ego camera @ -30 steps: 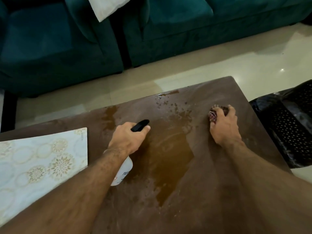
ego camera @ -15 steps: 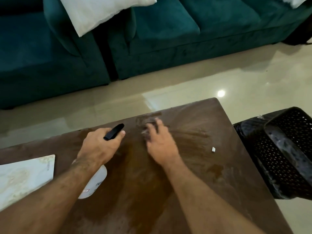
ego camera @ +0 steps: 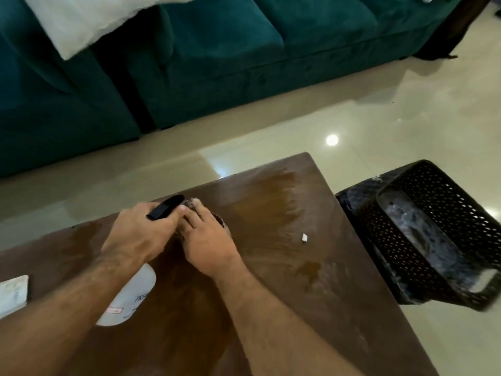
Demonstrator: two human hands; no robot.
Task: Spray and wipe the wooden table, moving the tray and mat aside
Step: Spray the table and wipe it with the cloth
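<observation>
The dark wooden table (ego camera: pixel 311 267) fills the lower half of the head view, with wet streaks near its far right corner. My left hand (ego camera: pixel 138 234) grips a white spray bottle (ego camera: pixel 127 297) with a black nozzle, held just above the table. My right hand (ego camera: pixel 206 237) presses a small dark cloth (ego camera: pixel 219 218) flat on the table, right beside the left hand; the cloth is mostly hidden under my fingers. A corner of the pale patterned mat (ego camera: pixel 13 294) shows at the left edge.
A small white scrap (ego camera: pixel 305 237) lies on the table to the right of my hands. A black perforated basket (ego camera: pixel 428 240) stands on the floor off the table's right edge. A teal sofa (ego camera: pixel 217 50) with a white cushion (ego camera: pixel 81 20) lies beyond the glossy tiled floor.
My right hand has wiped the cloth leftwards across the table, from near the right edge to beside the left hand. The view has shifted right, so less of the mat shows.
</observation>
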